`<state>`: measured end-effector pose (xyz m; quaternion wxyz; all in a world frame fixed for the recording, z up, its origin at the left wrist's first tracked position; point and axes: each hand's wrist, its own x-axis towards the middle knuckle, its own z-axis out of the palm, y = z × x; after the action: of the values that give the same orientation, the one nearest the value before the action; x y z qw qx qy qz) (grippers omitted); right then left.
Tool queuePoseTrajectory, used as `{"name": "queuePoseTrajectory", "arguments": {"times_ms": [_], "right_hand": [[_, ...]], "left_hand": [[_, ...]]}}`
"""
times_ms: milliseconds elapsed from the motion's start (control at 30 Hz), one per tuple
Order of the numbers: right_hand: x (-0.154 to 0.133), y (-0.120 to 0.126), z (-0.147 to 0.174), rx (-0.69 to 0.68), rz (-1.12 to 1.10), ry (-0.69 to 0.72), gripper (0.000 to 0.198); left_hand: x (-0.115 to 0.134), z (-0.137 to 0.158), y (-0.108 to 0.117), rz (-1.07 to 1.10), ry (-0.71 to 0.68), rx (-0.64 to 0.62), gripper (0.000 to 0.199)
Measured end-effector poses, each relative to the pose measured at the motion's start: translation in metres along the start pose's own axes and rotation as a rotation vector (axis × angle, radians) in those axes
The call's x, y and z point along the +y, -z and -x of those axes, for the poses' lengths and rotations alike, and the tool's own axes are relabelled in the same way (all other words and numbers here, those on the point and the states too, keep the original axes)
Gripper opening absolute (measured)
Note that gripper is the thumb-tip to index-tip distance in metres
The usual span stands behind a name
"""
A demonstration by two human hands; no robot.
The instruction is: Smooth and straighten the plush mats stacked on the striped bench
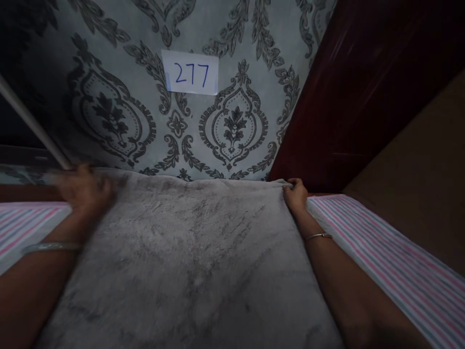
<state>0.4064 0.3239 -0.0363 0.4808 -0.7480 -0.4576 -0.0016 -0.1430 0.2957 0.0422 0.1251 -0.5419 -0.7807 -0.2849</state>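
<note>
A grey plush cloth (203, 252) spreads across the middle of the head view, its far edge lying along the foot of the wall. My right hand (296, 194) is closed on its far right corner, the fabric pinched between thumb and fingers. At the far left corner is my left hand (85, 186), smeared by motion, so its hold on the cloth cannot be made out. Both forearms reach forward along the sides of the cloth. Beneath it lies a pink, grey and white striped sheet (385, 247), showing on both sides.
Patterned wallpaper (174, 150) covers the wall ahead, with a paper label (191, 72) reading 277. A dark red wooden panel (341, 87) rises at the right. At the left, a pale bar (34, 123) slants down beside a dark object.
</note>
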Motion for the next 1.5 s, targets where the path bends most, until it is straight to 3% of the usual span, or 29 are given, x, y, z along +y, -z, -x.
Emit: {"name": "queuePoseTrajectory", "arguments": {"times_ms": [67, 100, 167, 267, 500, 700, 867, 1033, 1133, 1267, 1400, 1500], "right_hand": [[-0.002, 0.002, 0.001, 0.010, 0.013, 0.019, 0.034], [-0.002, 0.003, 0.001, 0.018, 0.020, 0.031, 0.033], [-0.001, 0.004, 0.001, 0.030, 0.036, 0.049, 0.033], [0.005, 0.005, -0.003, -0.014, 0.076, 0.024, 0.033], [0.016, 0.009, -0.012, -0.054, 0.078, -0.039, 0.031], [0.012, 0.027, -0.001, -0.239, -0.009, -0.071, 0.057], [0.016, 0.081, 0.028, -0.421, 0.022, -0.144, 0.068], [0.022, 0.145, 0.081, -0.418, 0.094, -0.186, 0.038], [0.022, 0.176, 0.111, -0.418, 0.155, -0.203, 0.035], [0.022, 0.205, 0.143, -0.446, 0.275, -0.179, 0.031], [0.021, 0.217, 0.166, -0.446, 0.412, -0.152, 0.024], [0.016, 0.218, 0.176, -0.409, 0.479, -0.149, 0.028]], "left_hand": [[0.030, 0.014, -0.003, -0.009, -0.236, -0.133, 0.048], [0.047, 0.024, -0.007, -0.005, -0.401, -0.272, 0.044], [0.076, 0.045, -0.018, 0.030, -0.701, -0.498, 0.046], [0.101, 0.071, -0.037, 0.108, -0.945, -0.632, 0.060], [0.092, 0.073, -0.057, 0.079, -0.892, -0.684, 0.073], [0.096, 0.074, -0.054, 0.093, -0.894, -0.667, 0.074], [0.097, 0.075, -0.053, 0.106, -0.903, -0.637, 0.069], [0.118, 0.080, -0.028, -0.089, -0.740, -0.670, 0.062], [0.135, 0.105, 0.007, -0.176, -0.657, -0.634, 0.065], [0.138, 0.173, 0.049, -0.064, -0.811, -0.685, 0.066], [0.120, 0.239, 0.061, 0.022, -0.937, -0.749, 0.069], [0.109, 0.257, 0.059, 0.026, -0.943, -0.710, 0.069]]}}
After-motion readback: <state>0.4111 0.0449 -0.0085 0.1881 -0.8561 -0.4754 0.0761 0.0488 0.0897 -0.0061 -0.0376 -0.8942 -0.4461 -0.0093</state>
